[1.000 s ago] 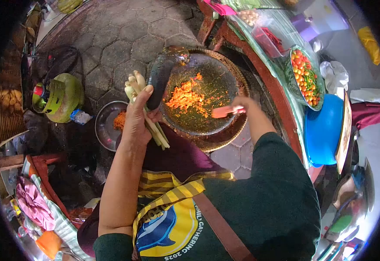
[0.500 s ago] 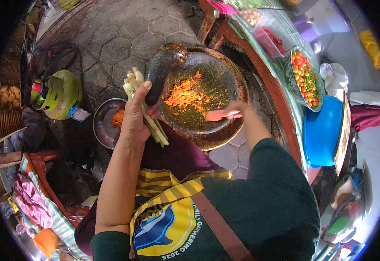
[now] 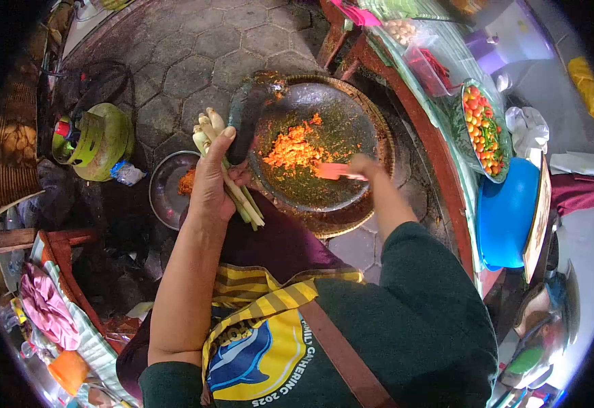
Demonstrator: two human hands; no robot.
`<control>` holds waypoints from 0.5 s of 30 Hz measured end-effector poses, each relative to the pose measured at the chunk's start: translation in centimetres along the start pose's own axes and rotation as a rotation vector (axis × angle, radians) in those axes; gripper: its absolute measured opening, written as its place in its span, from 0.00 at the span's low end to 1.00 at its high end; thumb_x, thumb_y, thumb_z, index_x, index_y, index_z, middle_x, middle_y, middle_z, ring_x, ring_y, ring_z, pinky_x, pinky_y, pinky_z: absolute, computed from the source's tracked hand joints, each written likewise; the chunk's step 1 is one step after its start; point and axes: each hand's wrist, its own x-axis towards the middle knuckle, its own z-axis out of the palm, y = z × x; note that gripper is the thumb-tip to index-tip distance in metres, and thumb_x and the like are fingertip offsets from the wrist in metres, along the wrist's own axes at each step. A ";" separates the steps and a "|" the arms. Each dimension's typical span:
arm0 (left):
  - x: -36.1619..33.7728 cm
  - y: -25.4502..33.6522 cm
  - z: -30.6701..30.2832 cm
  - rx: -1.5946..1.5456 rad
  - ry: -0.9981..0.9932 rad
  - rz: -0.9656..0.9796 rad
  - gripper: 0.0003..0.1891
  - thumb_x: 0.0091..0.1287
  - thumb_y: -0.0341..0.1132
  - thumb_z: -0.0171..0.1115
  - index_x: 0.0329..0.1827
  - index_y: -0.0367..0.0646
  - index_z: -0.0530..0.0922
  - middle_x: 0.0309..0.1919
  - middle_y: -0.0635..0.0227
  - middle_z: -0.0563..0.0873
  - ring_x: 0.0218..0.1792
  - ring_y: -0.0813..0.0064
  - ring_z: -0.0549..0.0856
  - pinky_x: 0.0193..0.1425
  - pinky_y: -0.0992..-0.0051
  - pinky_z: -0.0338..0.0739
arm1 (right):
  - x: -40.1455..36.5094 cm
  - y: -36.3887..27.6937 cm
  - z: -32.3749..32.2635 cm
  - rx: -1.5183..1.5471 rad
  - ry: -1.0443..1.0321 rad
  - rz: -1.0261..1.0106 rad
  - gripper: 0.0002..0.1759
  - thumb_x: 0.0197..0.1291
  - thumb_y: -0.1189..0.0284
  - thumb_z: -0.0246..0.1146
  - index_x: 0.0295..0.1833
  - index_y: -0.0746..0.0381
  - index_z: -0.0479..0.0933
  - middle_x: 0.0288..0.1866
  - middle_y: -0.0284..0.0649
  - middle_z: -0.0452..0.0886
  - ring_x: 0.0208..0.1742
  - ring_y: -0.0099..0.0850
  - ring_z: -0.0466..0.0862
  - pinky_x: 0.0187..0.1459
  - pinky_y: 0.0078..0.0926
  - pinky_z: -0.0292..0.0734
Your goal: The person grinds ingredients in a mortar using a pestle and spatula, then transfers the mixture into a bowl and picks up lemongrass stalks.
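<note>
In my left hand (image 3: 214, 178) is a bundle of lemongrass stalks (image 3: 244, 202), pale ends up. The same hand lies around the lower end of a dark stone pestle (image 3: 244, 122), whose far end reaches the mortar's rim. Before me stands a wide stone mortar (image 3: 331, 92) with chunky orange paste (image 3: 290, 151) heaped in it and green-brown bits smeared about. My right hand (image 3: 365, 166) grips a pink scraper (image 3: 334, 170), its blade at the right edge of the orange heap.
A woven tray (image 3: 381, 132) surrounds the mortar. Left of it sit a metal bowl (image 3: 168, 214) with some orange paste and a green gas cylinder (image 3: 110, 146). On the right, a red-edged bench (image 3: 440, 166) carries a tray of tomatoes and chillies (image 3: 484, 132) and a blue basin (image 3: 508, 217).
My right hand has moved the scraper slightly up, against the orange paste. My left hand keeps its hold on the lemongrass and pestle.
</note>
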 end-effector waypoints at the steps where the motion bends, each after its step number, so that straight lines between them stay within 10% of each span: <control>1: -0.1 0.0 0.0 -0.006 -0.020 0.009 0.15 0.57 0.41 0.65 0.42 0.46 0.72 0.30 0.68 0.82 0.14 0.90 0.66 0.17 0.86 0.62 | -3.0 -6.1 -6.2 0.072 0.310 0.108 0.13 0.46 0.63 0.65 0.24 0.62 0.81 0.20 0.41 0.80 0.17 0.27 0.78 0.18 0.28 0.70; 3: 0.2 -0.1 -0.7 0.003 -0.062 0.011 0.16 0.57 0.41 0.64 0.43 0.46 0.72 0.30 0.68 0.82 0.14 0.90 0.66 0.17 0.86 0.62 | -1.8 -7.5 -10.7 0.852 -0.404 0.319 0.11 0.46 0.66 0.64 0.20 0.62 0.79 0.13 0.37 0.74 0.12 0.24 0.70 0.15 0.26 0.63; 5: 0.0 0.0 -1.0 0.017 -0.100 0.007 0.16 0.57 0.41 0.64 0.43 0.46 0.71 0.30 0.67 0.82 0.14 0.90 0.66 0.17 0.86 0.62 | -3.1 -4.8 -14.1 0.592 -0.388 0.366 0.11 0.46 0.67 0.64 0.19 0.62 0.77 0.10 0.37 0.70 0.11 0.24 0.66 0.14 0.27 0.60; 8: -0.3 0.2 -0.5 0.022 0.071 0.028 0.17 0.57 0.42 0.65 0.43 0.45 0.71 0.30 0.67 0.82 0.14 0.90 0.66 0.17 0.86 0.63 | -4.6 1.1 -15.9 0.191 -0.288 0.553 0.19 0.40 0.64 0.68 0.40 0.61 0.81 0.38 0.40 0.84 0.39 0.28 0.84 0.36 0.33 0.77; 11: 0.1 0.2 -0.6 0.025 0.014 0.029 0.18 0.55 0.42 0.66 0.42 0.45 0.71 0.29 0.68 0.81 0.14 0.90 0.66 0.17 0.85 0.64 | -5.1 0.6 -15.6 0.235 -0.331 0.663 0.22 0.42 0.60 0.66 0.42 0.62 0.81 0.43 0.41 0.83 0.45 0.31 0.83 0.43 0.35 0.76; 15: 0.1 -0.1 -0.2 0.019 0.064 0.017 0.19 0.55 0.42 0.66 0.43 0.44 0.70 0.26 0.71 0.79 0.13 0.89 0.66 0.17 0.85 0.65 | -1.1 -5.7 -10.6 0.163 -0.219 0.359 0.23 0.46 0.57 0.62 0.42 0.64 0.80 0.43 0.46 0.82 0.48 0.41 0.82 0.48 0.38 0.74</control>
